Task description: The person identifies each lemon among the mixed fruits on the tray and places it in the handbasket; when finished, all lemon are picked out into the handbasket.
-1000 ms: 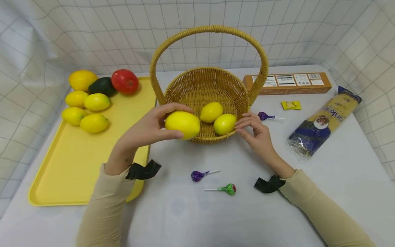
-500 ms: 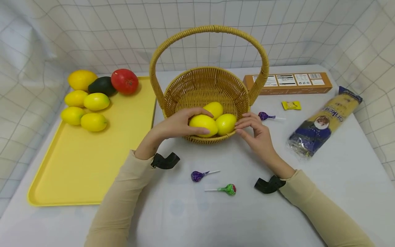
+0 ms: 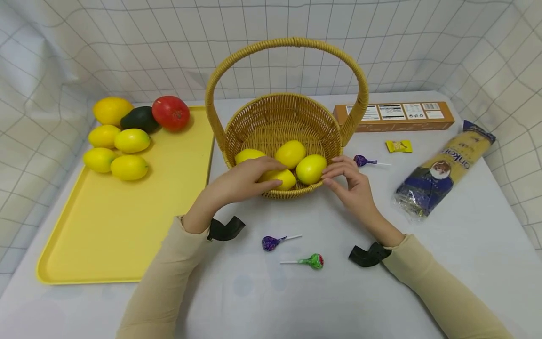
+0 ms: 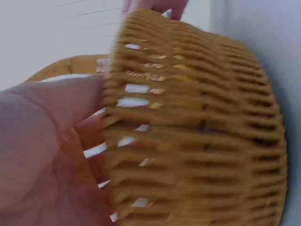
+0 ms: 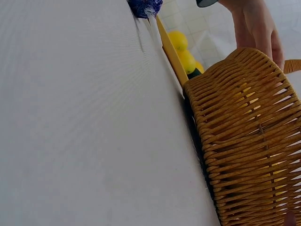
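Observation:
A wicker basket (image 3: 288,106) with a tall hoop handle stands in the middle of the table. My left hand (image 3: 243,181) reaches over its front left rim. Fingers and thumb lie on either side of a lemon (image 3: 284,180) low in the basket, partly hidden by the hand. Beside it in the basket rest a lemon (image 3: 290,154), another lemon (image 3: 311,169) at the right, and one more lemon (image 3: 250,154) half behind the left hand. My right hand (image 3: 349,181) pinches the basket's front right rim. In the left wrist view the palm (image 4: 42,155) is against the wicker wall (image 4: 197,122).
A yellow tray (image 3: 123,221) at the left bears several lemons (image 3: 129,167), a dark green avocado (image 3: 139,119) and a red fruit (image 3: 171,113). Lollipops (image 3: 271,243) lie in front. At right are a long box (image 3: 398,123), a yellow candy (image 3: 399,146) and a pasta bag (image 3: 442,169).
My left hand has carried its lemon rightward and down into the basket, beside the others. A lemon at the basket's left now shows behind that hand. The right hand has stayed on the rim.

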The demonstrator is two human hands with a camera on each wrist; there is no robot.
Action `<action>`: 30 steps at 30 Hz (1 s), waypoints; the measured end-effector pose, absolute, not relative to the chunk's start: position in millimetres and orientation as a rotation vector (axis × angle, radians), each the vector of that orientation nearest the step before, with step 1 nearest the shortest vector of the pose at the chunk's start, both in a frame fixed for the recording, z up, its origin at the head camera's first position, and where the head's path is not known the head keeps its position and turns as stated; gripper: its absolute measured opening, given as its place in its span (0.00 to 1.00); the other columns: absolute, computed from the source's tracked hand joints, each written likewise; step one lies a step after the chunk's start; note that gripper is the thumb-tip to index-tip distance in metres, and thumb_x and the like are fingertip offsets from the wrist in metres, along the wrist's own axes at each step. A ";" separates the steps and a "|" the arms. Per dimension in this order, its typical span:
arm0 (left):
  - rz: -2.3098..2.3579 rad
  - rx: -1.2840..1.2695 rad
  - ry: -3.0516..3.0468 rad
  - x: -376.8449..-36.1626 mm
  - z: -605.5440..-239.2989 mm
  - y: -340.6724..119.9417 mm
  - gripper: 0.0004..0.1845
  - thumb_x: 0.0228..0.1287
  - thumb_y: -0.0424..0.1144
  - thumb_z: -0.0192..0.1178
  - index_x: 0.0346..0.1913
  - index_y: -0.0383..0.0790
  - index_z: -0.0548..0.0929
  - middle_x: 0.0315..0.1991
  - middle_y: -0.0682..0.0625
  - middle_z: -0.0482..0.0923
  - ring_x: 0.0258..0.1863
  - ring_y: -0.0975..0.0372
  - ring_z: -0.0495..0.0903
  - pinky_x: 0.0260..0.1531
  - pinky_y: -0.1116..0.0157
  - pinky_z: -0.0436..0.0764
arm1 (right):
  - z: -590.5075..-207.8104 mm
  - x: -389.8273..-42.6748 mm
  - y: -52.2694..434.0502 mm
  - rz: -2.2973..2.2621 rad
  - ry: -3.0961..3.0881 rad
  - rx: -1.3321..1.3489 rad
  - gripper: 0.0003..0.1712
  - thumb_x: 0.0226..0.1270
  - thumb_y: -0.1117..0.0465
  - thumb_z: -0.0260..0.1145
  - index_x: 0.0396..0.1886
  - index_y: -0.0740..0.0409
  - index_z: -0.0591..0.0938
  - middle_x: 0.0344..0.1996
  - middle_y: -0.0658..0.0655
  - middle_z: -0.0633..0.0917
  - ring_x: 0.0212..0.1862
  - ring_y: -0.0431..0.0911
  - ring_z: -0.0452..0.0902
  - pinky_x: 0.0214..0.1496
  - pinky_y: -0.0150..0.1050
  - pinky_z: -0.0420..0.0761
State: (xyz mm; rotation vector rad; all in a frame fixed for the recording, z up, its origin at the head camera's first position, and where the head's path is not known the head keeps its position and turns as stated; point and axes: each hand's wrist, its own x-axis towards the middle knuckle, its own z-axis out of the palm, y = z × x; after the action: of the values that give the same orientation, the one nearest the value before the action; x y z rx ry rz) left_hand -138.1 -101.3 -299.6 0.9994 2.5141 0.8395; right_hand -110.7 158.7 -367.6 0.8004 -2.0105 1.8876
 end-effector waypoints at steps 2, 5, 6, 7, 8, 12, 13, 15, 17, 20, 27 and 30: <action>0.927 1.029 2.504 -134.0 -294.3 -111.5 0.21 0.68 0.40 0.56 0.60 0.33 0.74 0.57 0.44 0.73 0.55 0.56 0.70 0.55 0.58 0.68 | -371.4 -112.9 159.8 1.883 -2.005 0.806 0.07 0.62 0.72 0.63 0.30 0.77 0.78 0.36 0.62 0.81 0.53 0.65 0.60 0.62 0.47 0.57; 1.149 1.049 2.404 -127.3 -283.4 -137.3 0.20 0.68 0.36 0.56 0.61 0.36 0.74 0.57 0.47 0.73 0.55 0.56 0.70 0.54 0.56 0.69 | -379.1 -117.1 162.1 1.881 -2.001 0.808 0.10 0.62 0.67 0.65 0.30 0.75 0.79 0.37 0.60 0.82 0.54 0.64 0.60 0.62 0.47 0.56; 1.234 1.051 2.354 -125.2 -279.7 -148.4 0.19 0.68 0.34 0.56 0.61 0.36 0.74 0.57 0.47 0.73 0.55 0.56 0.70 0.54 0.56 0.69 | -381.4 -118.4 162.8 1.882 -2.000 0.807 0.10 0.62 0.67 0.65 0.30 0.74 0.79 0.37 0.59 0.82 0.54 0.64 0.60 0.62 0.47 0.56; 1.318 1.042 2.300 -122.5 -275.5 -160.4 0.19 0.68 0.32 0.55 0.61 0.36 0.74 0.58 0.47 0.73 0.56 0.55 0.70 0.55 0.57 0.69 | -382.9 -119.0 163.2 1.883 -2.000 0.806 0.10 0.62 0.67 0.65 0.30 0.74 0.79 0.37 0.59 0.82 0.55 0.63 0.61 0.62 0.47 0.56; 1.406 1.021 2.244 -119.2 -271.5 -173.4 0.19 0.68 0.30 0.54 0.61 0.35 0.74 0.58 0.46 0.73 0.57 0.54 0.69 0.55 0.57 0.68 | -384.0 -119.7 163.4 1.885 -2.000 0.805 0.09 0.61 0.67 0.65 0.31 0.74 0.79 0.37 0.59 0.82 0.55 0.63 0.61 0.62 0.47 0.56; 1.853 0.930 2.088 -106.0 -266.5 -228.9 0.18 0.66 0.20 0.48 0.58 0.23 0.71 0.56 0.35 0.72 0.57 0.48 0.69 0.57 0.60 0.66 | -384.5 -120.4 163.5 1.884 -1.998 0.812 0.09 0.62 0.67 0.65 0.31 0.74 0.79 0.38 0.59 0.82 0.55 0.64 0.60 0.62 0.48 0.56; 1.994 0.888 2.051 -102.8 -267.7 -242.3 0.18 0.65 0.19 0.47 0.57 0.20 0.70 0.55 0.33 0.72 0.57 0.47 0.69 0.58 0.60 0.65 | -384.3 -120.4 163.4 1.883 -1.995 0.815 0.10 0.62 0.66 0.65 0.31 0.74 0.79 0.38 0.59 0.82 0.55 0.63 0.60 0.62 0.48 0.55; 2.293 0.806 1.954 -100.1 -274.6 -268.6 0.16 0.65 0.18 0.46 0.56 0.16 0.69 0.54 0.31 0.72 0.56 0.46 0.69 0.58 0.59 0.65 | -384.6 -120.7 163.5 1.881 -1.988 0.818 0.12 0.62 0.64 0.65 0.31 0.74 0.79 0.38 0.58 0.82 0.55 0.63 0.60 0.63 0.48 0.55; 2.578 0.640 1.864 -99.4 -282.9 -291.8 0.16 0.66 0.19 0.46 0.56 0.16 0.69 0.53 0.32 0.73 0.56 0.46 0.69 0.59 0.59 0.64 | -384.2 -120.3 163.8 1.877 -1.985 0.817 0.12 0.63 0.64 0.65 0.31 0.74 0.79 0.38 0.60 0.82 0.55 0.63 0.60 0.63 0.49 0.55; 2.909 0.340 1.698 -101.5 -299.6 -321.2 0.18 0.66 0.21 0.49 0.58 0.20 0.68 0.54 0.35 0.72 0.59 0.47 0.66 0.60 0.59 0.63 | -384.6 -119.8 164.7 1.883 -1.981 0.809 0.10 0.62 0.68 0.65 0.30 0.74 0.79 0.37 0.60 0.82 0.55 0.62 0.60 0.63 0.48 0.55; 2.801 -0.259 1.943 -108.2 -335.5 -348.0 0.21 0.64 0.27 0.56 0.61 0.33 0.73 0.58 0.47 0.70 0.60 0.59 0.64 0.57 0.72 0.62 | -383.7 -117.7 162.7 1.900 -1.958 0.827 0.11 0.64 0.66 0.64 0.31 0.73 0.79 0.37 0.61 0.82 0.55 0.65 0.60 0.62 0.49 0.55; 2.497 -0.338 2.268 -116.5 -343.8 -347.2 0.24 0.63 0.29 0.59 0.62 0.35 0.72 0.58 0.50 0.70 0.61 0.60 0.61 0.56 0.76 0.60 | -384.4 -117.4 161.3 1.904 -1.948 0.830 0.12 0.64 0.64 0.64 0.30 0.73 0.79 0.37 0.60 0.82 0.54 0.65 0.60 0.62 0.49 0.56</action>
State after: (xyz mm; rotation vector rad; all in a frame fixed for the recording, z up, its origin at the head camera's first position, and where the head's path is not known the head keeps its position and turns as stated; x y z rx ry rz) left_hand -116.5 -347.2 -343.8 -0.3378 2.2684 2.4968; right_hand -117.4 161.3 -384.4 0.8297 -1.9477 1.9037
